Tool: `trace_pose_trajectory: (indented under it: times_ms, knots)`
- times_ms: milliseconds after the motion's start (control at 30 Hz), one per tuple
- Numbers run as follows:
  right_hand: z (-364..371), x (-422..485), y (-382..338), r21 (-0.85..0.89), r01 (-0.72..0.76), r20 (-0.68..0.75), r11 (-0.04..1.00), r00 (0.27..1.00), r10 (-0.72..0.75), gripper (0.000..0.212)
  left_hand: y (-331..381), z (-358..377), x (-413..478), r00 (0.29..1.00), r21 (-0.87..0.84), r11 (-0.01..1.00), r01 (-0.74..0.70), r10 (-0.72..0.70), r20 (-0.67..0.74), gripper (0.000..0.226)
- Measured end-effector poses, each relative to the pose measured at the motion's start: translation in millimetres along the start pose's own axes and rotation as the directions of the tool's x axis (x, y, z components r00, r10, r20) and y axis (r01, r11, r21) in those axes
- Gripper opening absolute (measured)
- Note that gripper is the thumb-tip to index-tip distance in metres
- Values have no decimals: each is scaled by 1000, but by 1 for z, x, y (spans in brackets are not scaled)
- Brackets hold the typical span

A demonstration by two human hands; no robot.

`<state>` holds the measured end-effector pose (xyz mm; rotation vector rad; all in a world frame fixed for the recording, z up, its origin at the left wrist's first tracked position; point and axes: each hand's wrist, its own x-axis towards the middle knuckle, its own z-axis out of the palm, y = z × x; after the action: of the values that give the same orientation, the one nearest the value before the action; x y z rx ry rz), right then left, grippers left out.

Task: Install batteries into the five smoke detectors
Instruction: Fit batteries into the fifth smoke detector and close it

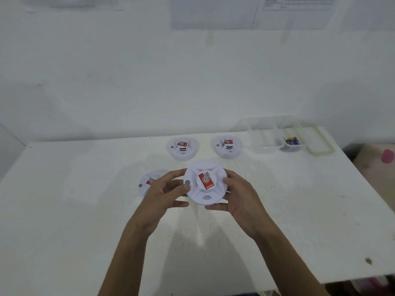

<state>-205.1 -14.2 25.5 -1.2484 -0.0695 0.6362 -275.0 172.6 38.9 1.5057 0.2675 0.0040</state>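
A round white smoke detector (205,182) with a red label is held above the white table (64,199), its face tilted toward me. My left hand (165,192) grips its left rim and my right hand (238,194) grips its right rim. Behind my left hand a second detector (147,181) lies on the table, partly hidden. Two more detectors (182,148) (227,146) sit side by side farther back. Several batteries (292,141) lie in a clear plastic box (267,144) at the back right.
The box's lid (320,144) with a greenish rim lies beside it on the right. A white wall stands close behind the table. The table's right edge drops to a floor with a pink object (388,155). A dark spot (368,261) marks the near right of the table.
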Motion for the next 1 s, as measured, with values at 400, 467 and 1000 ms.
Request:
trace_pose_trajectory:
  times_ms: [400,467,1000]
  knots:
    - [5,5,1,1,-11,-13,1000,1000,11,30,1,-8,1,1000,0,1000,-6,6,20,31]
    - [6,6,1,1,-12,-16,1000,1000,12,30,1,-9,1,1000,-6,1000,-5,6,25,31]
    - [24,26,2,-31,-48,-100,998,994,45,20,-2,-29,14,1000,-7,1000,-3,3,6,27]
